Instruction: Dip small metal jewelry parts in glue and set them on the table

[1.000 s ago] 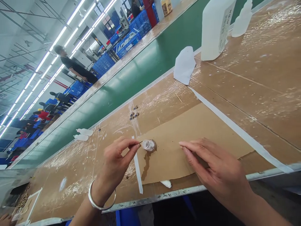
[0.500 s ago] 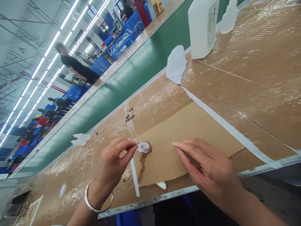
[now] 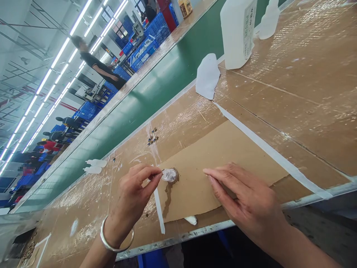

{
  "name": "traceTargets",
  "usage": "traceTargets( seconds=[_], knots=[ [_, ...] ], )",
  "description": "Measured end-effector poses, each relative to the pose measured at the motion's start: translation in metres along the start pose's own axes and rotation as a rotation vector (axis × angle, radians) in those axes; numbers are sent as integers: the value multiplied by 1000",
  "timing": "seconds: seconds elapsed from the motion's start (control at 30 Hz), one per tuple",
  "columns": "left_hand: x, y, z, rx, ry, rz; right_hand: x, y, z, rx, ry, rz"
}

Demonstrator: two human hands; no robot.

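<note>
My left hand (image 3: 139, 186), with a metal bangle at the wrist, is closed in a pinch beside a small round clear container (image 3: 170, 175) with whitish contents. What it pinches, if anything, is too small to make out. Over the cardboard sheet (image 3: 237, 149), my right hand (image 3: 242, 193) is closed, thumb and fingertips together; anything between them cannot be made out. The container stands at the sheet's left end, near a dark wet streak. Beyond it lie several tiny metal parts (image 3: 153, 138) on the brown table.
A large white bottle (image 3: 237, 37) and a small squeeze bottle (image 3: 270, 22) stand at the back right, near a white paper piece (image 3: 208, 76). Two small bottles (image 3: 93, 169) lie at left. A green partition (image 3: 156, 93) runs behind. Beyond it, a person (image 3: 97, 65) stands.
My hands keep nearly the same pose and place. The standing person beyond the partition has shifted slightly to the right and is more upright. The view has moved slightly.
</note>
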State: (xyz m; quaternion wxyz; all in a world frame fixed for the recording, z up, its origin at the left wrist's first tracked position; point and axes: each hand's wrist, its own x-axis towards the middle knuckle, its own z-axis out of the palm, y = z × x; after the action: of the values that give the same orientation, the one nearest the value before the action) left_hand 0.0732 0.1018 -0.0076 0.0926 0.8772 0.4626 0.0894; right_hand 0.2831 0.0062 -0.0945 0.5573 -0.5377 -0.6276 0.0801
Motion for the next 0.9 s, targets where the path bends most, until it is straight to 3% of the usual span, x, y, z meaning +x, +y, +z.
traceTargets(
  seconds=[0.43, 0.63, 0.73, 0.83, 0.9],
  knots=[
    [-2, 0, 0, 17, 12, 25, 2, -1, -1, -8, 16, -15],
    [-15, 6, -16, -36, 67, -20, 2, 1, -2, -15, 15, -14],
    [-41, 4, -21, -90, 173, -152, 3, 0, -3, -50, 16, -33],
    [-80, -11, -12, -159, 240, -393, 4, -2, -3, -81, 1, -35],
    [-107, -24, -2, -230, 221, -584, 3, -3, -3, -91, -6, -18]
  ],
)
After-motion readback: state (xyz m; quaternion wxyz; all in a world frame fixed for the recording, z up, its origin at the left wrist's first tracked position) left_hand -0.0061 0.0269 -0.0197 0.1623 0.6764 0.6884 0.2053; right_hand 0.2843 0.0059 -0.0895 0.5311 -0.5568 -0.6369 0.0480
